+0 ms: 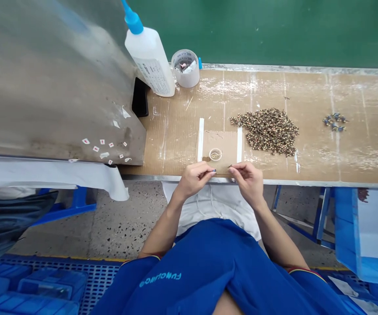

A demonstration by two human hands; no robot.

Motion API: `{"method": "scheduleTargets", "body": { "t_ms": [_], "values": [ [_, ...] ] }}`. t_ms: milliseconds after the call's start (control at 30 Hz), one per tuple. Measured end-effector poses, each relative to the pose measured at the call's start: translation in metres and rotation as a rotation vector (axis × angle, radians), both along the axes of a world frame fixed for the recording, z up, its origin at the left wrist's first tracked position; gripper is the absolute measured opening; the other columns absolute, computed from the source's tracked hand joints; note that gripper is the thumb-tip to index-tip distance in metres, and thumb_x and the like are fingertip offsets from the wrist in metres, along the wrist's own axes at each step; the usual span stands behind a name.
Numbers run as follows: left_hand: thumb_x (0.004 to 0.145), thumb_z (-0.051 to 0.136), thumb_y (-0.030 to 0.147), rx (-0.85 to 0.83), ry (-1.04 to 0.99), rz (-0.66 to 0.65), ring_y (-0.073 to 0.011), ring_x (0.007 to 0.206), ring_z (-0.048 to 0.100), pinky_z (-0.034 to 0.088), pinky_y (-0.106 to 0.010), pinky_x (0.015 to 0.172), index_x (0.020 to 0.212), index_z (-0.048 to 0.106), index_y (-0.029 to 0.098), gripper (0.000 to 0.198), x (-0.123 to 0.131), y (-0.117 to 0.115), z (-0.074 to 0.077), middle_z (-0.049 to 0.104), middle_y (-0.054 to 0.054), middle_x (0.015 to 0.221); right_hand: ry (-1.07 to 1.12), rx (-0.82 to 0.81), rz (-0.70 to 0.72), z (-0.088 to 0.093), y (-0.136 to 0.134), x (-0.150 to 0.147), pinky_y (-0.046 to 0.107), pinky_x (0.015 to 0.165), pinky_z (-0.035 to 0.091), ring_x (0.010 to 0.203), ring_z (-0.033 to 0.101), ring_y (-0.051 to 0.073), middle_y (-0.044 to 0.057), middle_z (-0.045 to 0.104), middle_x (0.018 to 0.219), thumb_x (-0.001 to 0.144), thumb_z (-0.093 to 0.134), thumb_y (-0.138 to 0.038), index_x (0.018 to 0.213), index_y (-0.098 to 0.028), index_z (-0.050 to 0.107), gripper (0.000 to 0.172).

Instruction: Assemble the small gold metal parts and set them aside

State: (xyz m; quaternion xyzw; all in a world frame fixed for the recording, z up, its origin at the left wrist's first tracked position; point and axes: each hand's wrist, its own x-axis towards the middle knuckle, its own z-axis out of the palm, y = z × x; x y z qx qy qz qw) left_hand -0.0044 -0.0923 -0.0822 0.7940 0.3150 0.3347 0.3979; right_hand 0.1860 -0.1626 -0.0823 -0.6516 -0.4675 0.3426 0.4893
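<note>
Squeeze bottle (149,59): translucent white, blue nozzle. Cardboard bench cover (310,92): tan, white-streaked. Heaped small parts (264,131): mottled brown and gold. Polo shirt (189,262): royal blue, pale-blue lettering. Back panel (274,30): dark green.

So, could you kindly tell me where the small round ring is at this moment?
In the head view, the small round ring lies on the brown cardboard square, near its white strip on the left side, just beyond the person's left hand.
</note>
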Motion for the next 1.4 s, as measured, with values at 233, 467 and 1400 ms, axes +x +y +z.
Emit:
{"method": "scheduleTargets", "body": {
  "t_ms": [233,467,1400],
  "values": [
    [0.098,0.056,0.025,-0.005,0.050,-0.014,-0.0105,0.056,0.048,0.037,-0.024,0.056,0.077,0.065,0.015,0.025,0.001,-0.002,0.000,0.055,0.001,0.064,0.249,-0.073,0.060,-0.008,0.006,-0.022,0.038,0.070,0.064,0.075,0.075,0.023,0.007,0.076,0.083,0.085,0.071,-0.056,0.093,-0.022,0.069,0.034],
    [0.098,0.057,0.023,-0.007,0.052,-0.011,-0.0111,0.059,0.050,0.038,-0.024,0.060,0.079,0.066,0.015,0.022,0.001,-0.003,-0.001,0.056,0.001,0.066,0.202,-0.097,0.141,-0.002,0.006,-0.018,0.033,0.065,0.061,0.071,0.074,0.021,0.006,0.076,0.082,0.085,0.069,-0.060,0.091,-0.021,0.070,0.039],
    [0.100,0.053,0.030,-0.072,0.025,-0.050,-0.0129,0.060,0.051,0.038,-0.025,0.058,0.072,0.062,0.016,0.032,-0.001,-0.002,-0.003,0.055,-0.001,0.065,0.127,-0.081,0.380,0.004,0.015,-0.013,0.028,0.060,0.047,0.066,0.059,0.016,0.002,0.066,0.076,0.093,0.059,-0.043,0.078,-0.022,0.056,0.025]
  ]
}}
